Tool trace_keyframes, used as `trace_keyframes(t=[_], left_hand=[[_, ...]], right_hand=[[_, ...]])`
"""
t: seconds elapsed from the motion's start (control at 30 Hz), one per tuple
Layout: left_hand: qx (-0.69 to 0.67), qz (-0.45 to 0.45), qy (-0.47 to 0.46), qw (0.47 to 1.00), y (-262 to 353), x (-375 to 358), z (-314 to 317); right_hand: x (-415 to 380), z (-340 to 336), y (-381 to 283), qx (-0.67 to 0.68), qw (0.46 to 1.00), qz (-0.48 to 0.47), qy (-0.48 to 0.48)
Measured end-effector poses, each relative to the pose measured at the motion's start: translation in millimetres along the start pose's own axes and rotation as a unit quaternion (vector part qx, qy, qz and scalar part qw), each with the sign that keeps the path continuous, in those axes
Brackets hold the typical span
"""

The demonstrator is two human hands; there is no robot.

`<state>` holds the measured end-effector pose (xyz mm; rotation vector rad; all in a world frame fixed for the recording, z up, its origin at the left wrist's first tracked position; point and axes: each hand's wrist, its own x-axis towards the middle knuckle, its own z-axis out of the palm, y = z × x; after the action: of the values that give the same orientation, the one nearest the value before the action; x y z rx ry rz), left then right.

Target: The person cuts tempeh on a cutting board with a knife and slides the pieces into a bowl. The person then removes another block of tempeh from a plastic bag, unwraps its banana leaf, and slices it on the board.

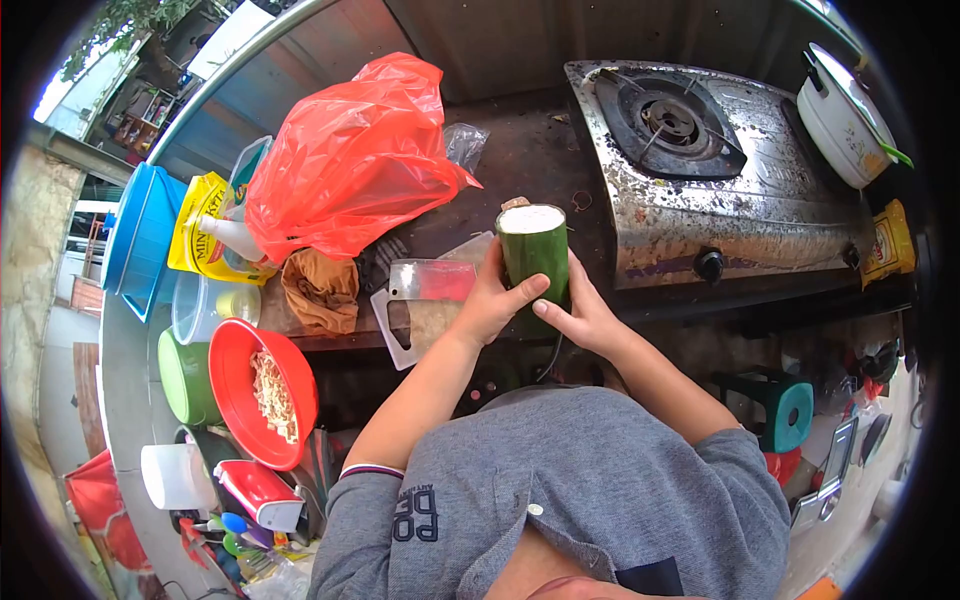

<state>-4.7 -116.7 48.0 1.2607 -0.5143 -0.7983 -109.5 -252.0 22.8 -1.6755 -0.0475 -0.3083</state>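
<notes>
A thick green cylinder (532, 252), its flat cut top whitish, stands upright between my two hands in front of my chest. My left hand (497, 300) wraps its left side and my right hand (585, 308) its right side, with both thumbs across the front. Just left of it, a cleaver (432, 280) with a broad metal blade lies on a cutting board (398, 328) at the table's edge. A small brown piece (515, 203) sits behind the cylinder's top. The lower end of the cylinder is partly hidden.
A gas stove (740, 220) with a white pot (845, 125) stands at right. At back left is a red plastic bag (355, 160), with a brown cloth (320, 290) before it. A red basin (233, 400) of pale shreds sits at left; a teal stool (790, 412) is at lower right.
</notes>
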Motion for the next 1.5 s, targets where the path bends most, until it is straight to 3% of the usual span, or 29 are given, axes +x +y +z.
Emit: trace_keyframes(t=[0.07, 0.23, 0.3, 0.43, 0.5, 0.63, 0.7, 0.83, 0.9, 0.97, 1.1, 1.37, 1.5], left_hand=[[-0.004, 0.023, -0.013, 1.0, -2, -1, 3], [-0.015, 0.045, -0.051, 0.998, -3, -22, 5], [-0.044, 0.041, -0.053, 0.997, -8, -34, 2], [-0.176, -0.04, 0.002, 0.984, -7, -58, 0], [-0.259, -0.07, -0.028, 0.963, -10, -71, -8], [-0.324, -0.059, -0.024, 0.944, -9, -101, -15], [-0.29, -0.045, 0.061, 0.954, -9, -116, -19], [-0.374, -0.035, 0.044, 0.926, -17, -150, -34], [-0.35, -0.018, 0.033, 0.936, -15, -164, -33], [-0.261, -0.003, 0.098, 0.96, -14, -177, -32], [-0.38, -0.015, 0.138, 0.915, -18, -195, -42], [-0.45, 0.01, 0.079, 0.889, -33, -234, -56], [-0.469, 0.011, 0.154, 0.87, -36, -243, -68]], right_hand=[[-3, 3, 3, -0.116, 0.99, -0.046, 0.068], [-28, 6, -19, -0.134, 0.985, -0.058, 0.089], [-36, 6, -30, -0.066, 0.997, 0.019, 0.026], [-47, 15, -39, 0.008, 0.997, 0.067, 0.035], [-49, 22, -41, 0.047, 0.991, 0.114, 0.058], [-52, 43, -50, 0.22, 0.95, 0.209, 0.073], [-53, 55, -60, 0.223, 0.948, 0.217, 0.065], [-57, 76, -66, 0.266, 0.935, 0.229, 0.038], [-58, 88, -70, 0.27, 0.936, 0.224, 0.023], [-60, 98, -76, 0.275, 0.935, 0.222, 0.007], [-62, 113, -86, 0.345, 0.905, 0.245, 0.035], [-66, 127, -90, 0.388, 0.89, 0.23, 0.069], [-65, 116, -86, 0.38, 0.89, 0.22, 0.126]])
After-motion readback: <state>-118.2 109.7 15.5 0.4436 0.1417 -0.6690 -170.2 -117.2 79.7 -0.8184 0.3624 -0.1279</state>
